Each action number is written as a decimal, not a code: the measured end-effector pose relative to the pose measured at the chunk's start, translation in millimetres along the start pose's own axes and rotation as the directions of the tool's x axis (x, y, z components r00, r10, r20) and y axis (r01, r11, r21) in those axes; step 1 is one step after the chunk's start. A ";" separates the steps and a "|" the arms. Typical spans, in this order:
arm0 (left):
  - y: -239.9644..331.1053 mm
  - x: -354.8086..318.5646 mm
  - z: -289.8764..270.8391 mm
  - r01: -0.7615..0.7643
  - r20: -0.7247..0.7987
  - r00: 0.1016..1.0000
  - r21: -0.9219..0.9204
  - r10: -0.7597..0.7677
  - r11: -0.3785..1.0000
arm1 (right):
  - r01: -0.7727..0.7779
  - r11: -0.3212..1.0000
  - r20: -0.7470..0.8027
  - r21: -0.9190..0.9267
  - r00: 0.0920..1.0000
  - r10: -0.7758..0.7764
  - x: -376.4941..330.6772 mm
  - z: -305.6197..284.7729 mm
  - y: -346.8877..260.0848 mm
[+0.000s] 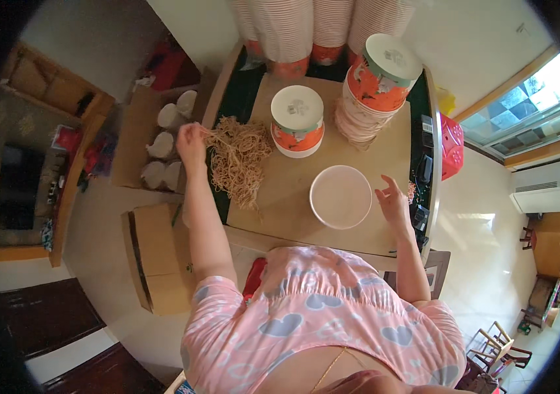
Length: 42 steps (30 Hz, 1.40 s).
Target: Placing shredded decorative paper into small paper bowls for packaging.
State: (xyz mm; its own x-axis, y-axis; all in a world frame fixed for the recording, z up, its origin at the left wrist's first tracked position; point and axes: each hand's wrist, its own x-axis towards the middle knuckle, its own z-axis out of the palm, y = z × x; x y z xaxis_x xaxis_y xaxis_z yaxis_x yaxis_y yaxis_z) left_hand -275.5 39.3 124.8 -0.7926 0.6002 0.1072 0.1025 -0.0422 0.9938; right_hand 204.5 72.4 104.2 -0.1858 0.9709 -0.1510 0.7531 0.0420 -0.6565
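My left hand (192, 146) is at the table's left edge, its fingers pinched together on the outer strands of a loose heap of tan twine (240, 161). Beside my right hand (393, 199) stands a white paper tub (341, 198), upright with its mouth facing up. The right fingers are apart and hold nothing, a little off the tub's right rim. Beyond it, an orange printed paper tub (297, 139) sits upside down in a white one. To its right rises a taller stack of upturned orange tubs (377, 82), with pale cord around its lower part.
Tall columns of nested paper tubs (286, 33) line the table's back. A carton of white rolls (155, 154) stands left of the table, above a closed cardboard box (158, 259). Small dark devices (424, 167) lie along the right edge, near a red plastic container (452, 148).
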 end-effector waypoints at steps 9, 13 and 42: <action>138.8 -56.8 -12.3 -0.145 0.112 0.981 -0.132 0.160 0.981 | 0.254 0.848 -0.085 0.465 0.966 -0.243 -30.2 -4.7 -69.3; 168.3 -135.8 19.8 -0.348 0.699 0.715 0.390 -0.028 0.853 | 0.636 0.691 -0.242 0.344 0.771 -0.590 -59.1 -15.5 -122.0; 14.3 -247.5 120.4 0.003 0.886 0.402 0.251 -0.231 0.968 | -0.020 0.891 0.190 0.453 0.979 -0.074 -78.0 18.3 -13.9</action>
State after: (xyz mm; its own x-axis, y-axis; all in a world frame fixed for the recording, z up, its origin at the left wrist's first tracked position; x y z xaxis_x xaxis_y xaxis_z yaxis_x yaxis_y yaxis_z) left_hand -5.5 -13.6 109.2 0.1904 0.9587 -0.2111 0.2473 0.1612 0.9554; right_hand 197.0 -8.2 111.6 -0.3576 0.9026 -0.2395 0.3896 -0.0889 -0.9167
